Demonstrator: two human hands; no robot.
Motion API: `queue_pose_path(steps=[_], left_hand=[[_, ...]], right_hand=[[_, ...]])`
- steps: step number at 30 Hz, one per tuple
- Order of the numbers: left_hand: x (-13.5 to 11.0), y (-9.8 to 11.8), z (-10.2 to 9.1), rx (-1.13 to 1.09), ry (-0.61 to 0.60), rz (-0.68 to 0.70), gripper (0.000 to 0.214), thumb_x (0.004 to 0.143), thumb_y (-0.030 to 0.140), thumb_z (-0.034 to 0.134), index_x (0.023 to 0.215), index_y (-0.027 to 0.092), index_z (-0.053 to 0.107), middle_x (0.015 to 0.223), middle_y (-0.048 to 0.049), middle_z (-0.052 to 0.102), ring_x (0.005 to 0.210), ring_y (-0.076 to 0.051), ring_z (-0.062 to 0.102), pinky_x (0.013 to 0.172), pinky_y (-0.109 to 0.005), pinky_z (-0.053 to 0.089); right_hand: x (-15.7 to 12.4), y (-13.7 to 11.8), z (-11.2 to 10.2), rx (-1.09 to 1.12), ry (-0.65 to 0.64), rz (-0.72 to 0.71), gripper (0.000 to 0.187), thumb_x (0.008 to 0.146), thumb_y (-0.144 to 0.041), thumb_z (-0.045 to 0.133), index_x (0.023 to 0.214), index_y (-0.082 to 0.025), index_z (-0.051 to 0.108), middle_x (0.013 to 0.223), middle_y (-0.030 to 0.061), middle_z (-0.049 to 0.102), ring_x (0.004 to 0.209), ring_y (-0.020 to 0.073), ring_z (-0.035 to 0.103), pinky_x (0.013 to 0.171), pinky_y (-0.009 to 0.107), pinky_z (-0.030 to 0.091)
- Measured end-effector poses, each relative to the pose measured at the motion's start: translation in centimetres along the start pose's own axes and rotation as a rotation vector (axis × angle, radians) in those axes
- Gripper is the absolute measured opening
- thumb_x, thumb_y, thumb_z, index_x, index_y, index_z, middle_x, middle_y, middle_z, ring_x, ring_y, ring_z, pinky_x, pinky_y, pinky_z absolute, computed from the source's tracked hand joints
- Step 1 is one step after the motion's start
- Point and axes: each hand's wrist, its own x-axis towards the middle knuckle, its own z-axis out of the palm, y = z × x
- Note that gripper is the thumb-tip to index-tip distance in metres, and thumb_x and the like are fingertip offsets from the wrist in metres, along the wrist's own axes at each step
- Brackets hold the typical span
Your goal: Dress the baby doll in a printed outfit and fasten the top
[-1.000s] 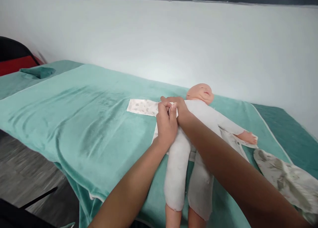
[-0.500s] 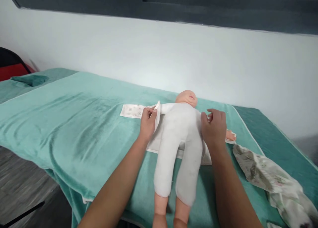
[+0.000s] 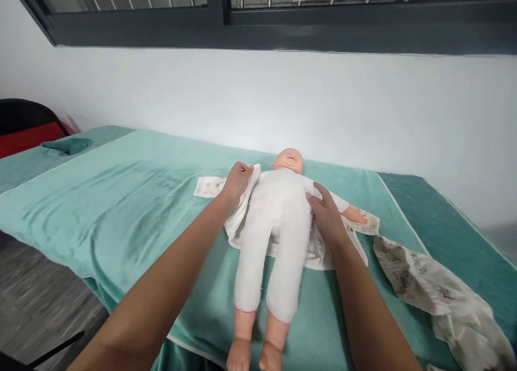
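A baby doll [image 3: 278, 209] with a white cloth body lies on its back, head toward the wall. Beneath it is spread a white printed baby shirt [image 3: 210, 187], its sleeves out to both sides. My left hand [image 3: 238, 181] pinches the shirt's front edge and lifts it beside the doll's shoulder. On the other side, my right hand [image 3: 326, 212] rests against the doll's torso below its arm, thumb and fingers around its side. The doll's hand [image 3: 355, 215] on the right lies over the shirt's sleeve.
A green velvety blanket [image 3: 121, 198] covers the bed. Crumpled floral clothing [image 3: 448, 295] lies at the right. Behind the bed stand a white wall [image 3: 181, 96] and a dark window frame [image 3: 283, 32]. A red and black item [image 3: 30, 128] is at the far left.
My left hand has raised the shirt edge higher. The doll has shifted left and its head has turned to face up more. My right hand has moved left onto the doll's side.
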Motion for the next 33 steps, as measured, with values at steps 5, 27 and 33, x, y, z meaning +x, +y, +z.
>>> queue_pose_path(steps=[5,27,33], left_hand=[[1.4,2.5,0.0,0.206,0.008,0.093,0.027,0.088,0.021,0.063,0.070,0.021,0.044,0.059,0.0047,0.041,0.056,-0.013,0.035,0.059,-0.027,0.024],[-11.1,1.1,-6.2,0.500,-0.121,0.416,0.018,0.091,0.038,0.058,0.103,0.025,0.063,0.108,-0.0043,0.068,0.096,-0.021,0.064,0.081,-0.033,0.050],[-13.3,-6.3,-9.4,0.329,-0.104,0.279,0.041,0.088,0.043,0.061,0.126,0.029,0.057,0.124,-0.0059,0.063,0.117,-0.023,0.058,0.103,-0.038,0.046]], right_hand=[[-0.3,0.4,1.2,0.147,-0.170,-0.024,0.079,0.081,-0.050,0.070,0.151,-0.032,0.038,0.111,0.0035,0.070,0.106,0.0209,0.066,0.096,0.037,0.054],[0.0,1.7,2.4,0.185,-0.299,0.041,0.077,0.083,-0.048,0.065,0.152,-0.033,0.035,0.100,-0.0002,0.065,0.094,0.0168,0.064,0.090,0.032,0.055],[-0.2,1.5,2.3,0.176,-0.295,0.052,0.076,0.083,-0.048,0.067,0.151,-0.032,0.037,0.100,-0.0003,0.067,0.095,0.0171,0.064,0.092,0.032,0.055]])
